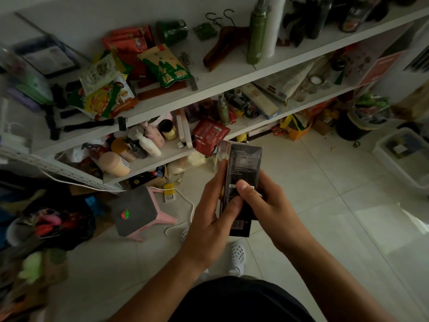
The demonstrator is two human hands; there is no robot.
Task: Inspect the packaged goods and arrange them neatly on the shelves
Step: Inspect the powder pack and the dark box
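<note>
The box point(243, 173) lies between left hand point(209, 219) and right hand point(267, 201), before the shelves point(232, 75) — stool point(134, 210) on the floor point(325, 205) to its left, bin point(355, 129) well right.

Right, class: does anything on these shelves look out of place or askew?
Yes. The red pouch tilts over the lower shelf's front edge. Left of it, a cream bottle lies on its side. On the upper shelf, snack packets lie heaped across each other.
</note>
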